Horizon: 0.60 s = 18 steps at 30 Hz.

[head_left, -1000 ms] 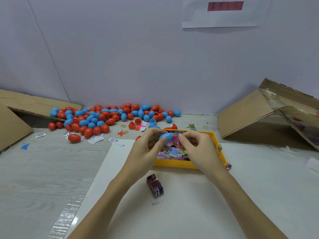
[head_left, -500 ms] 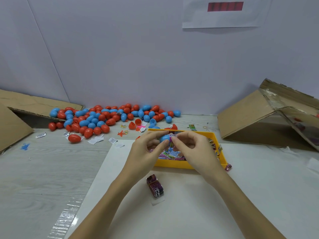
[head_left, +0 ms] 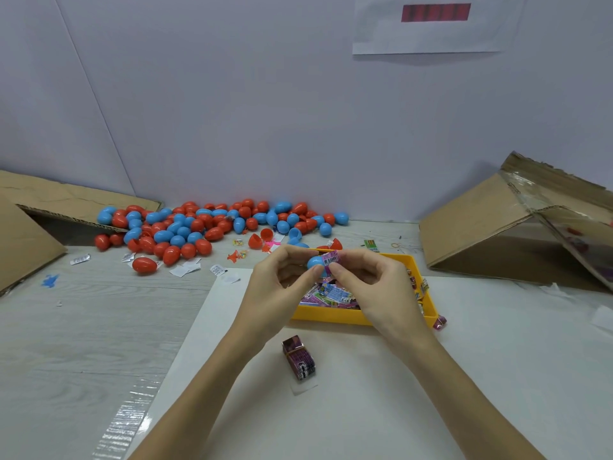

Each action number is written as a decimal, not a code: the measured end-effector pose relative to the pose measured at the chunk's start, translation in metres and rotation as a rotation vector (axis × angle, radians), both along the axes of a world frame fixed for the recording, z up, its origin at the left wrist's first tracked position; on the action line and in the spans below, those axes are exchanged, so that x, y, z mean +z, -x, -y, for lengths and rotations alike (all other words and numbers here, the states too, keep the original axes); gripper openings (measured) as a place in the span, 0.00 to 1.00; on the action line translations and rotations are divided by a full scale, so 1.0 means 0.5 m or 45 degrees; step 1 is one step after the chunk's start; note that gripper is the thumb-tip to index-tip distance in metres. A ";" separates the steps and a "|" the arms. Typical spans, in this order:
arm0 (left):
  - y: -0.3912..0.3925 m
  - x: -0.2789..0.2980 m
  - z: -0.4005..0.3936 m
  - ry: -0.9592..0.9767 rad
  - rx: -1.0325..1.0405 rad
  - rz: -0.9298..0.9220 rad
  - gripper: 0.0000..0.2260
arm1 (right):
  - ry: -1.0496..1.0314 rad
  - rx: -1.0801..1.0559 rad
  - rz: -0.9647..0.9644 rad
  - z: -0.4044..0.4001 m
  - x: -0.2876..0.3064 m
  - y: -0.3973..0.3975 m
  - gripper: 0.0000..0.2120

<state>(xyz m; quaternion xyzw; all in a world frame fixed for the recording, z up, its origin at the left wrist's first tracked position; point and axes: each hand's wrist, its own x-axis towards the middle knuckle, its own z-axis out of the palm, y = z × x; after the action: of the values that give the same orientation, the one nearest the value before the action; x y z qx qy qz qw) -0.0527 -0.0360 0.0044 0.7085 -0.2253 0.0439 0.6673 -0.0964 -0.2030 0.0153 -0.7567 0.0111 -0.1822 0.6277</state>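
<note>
Hands meet above the yellow tray (head_left: 331, 316) on the worktop (head_left: 99, 327). Left hand (head_left: 278, 293) pinches a blue egg (head_left: 314, 262) between thumb and fingers; right hand (head_left: 374, 287) pinches a pink packet (head_left: 331, 260) against the egg's end. Banded packet bundle (head_left: 298, 357) lies nearer the person, loose eggs (head_left: 199, 227) by the wall.

Red and blue plastic eggs (head_left: 205, 227) lie heaped by the wall. A yellow tray (head_left: 331, 317) holds packets, a banded bundle (head_left: 298, 357) lies near it, and cardboard boxes (head_left: 481, 227) flank the table.

Perhaps packing bench: plastic eggs (head_left: 185, 232), cartons (head_left: 477, 224).
</note>
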 end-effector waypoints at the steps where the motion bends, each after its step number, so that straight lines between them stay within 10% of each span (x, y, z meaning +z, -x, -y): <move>1: -0.001 0.000 0.000 -0.007 0.007 0.013 0.09 | 0.000 0.006 -0.006 -0.001 0.000 0.000 0.12; 11: 0.006 0.004 0.001 -0.055 0.026 0.158 0.15 | -0.120 0.037 -0.041 -0.005 -0.006 -0.002 0.09; 18: 0.012 0.003 0.008 -0.217 0.214 0.533 0.25 | -0.971 0.375 -0.341 -0.013 0.014 0.004 0.14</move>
<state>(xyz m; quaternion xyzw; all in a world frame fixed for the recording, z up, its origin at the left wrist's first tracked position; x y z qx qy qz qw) -0.0585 -0.0402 0.0057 0.7540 -0.3019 0.2259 0.5379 -0.0985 -0.1966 0.0223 -0.4811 0.0508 0.0261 0.8748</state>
